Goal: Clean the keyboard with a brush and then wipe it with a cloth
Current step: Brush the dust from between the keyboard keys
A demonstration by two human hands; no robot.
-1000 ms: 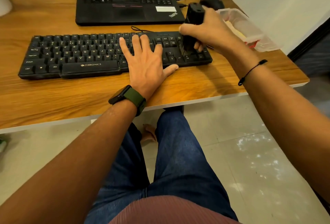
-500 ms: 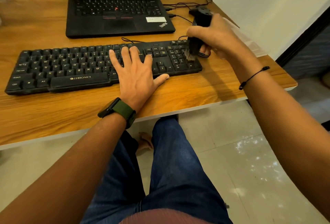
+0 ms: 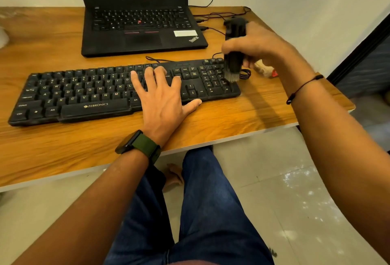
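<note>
Wooden desk (image 3: 63, 148) fills the view, and the black keyboard (image 3: 84, 95) lies across it, our landmark. Behind the keyboard sits an open black laptop (image 3: 143, 38). Left hand (image 3: 162, 97) is spread flat, fingers straight, pressing down on the keys just left of the arrow cluster, thumb on the desk at the keyboard's front edge. Right hand (image 3: 257, 47) has its fingers wrapped round the black brush (image 3: 233, 53), upright, bristles down on the number pad at the keyboard's right end.
</note>
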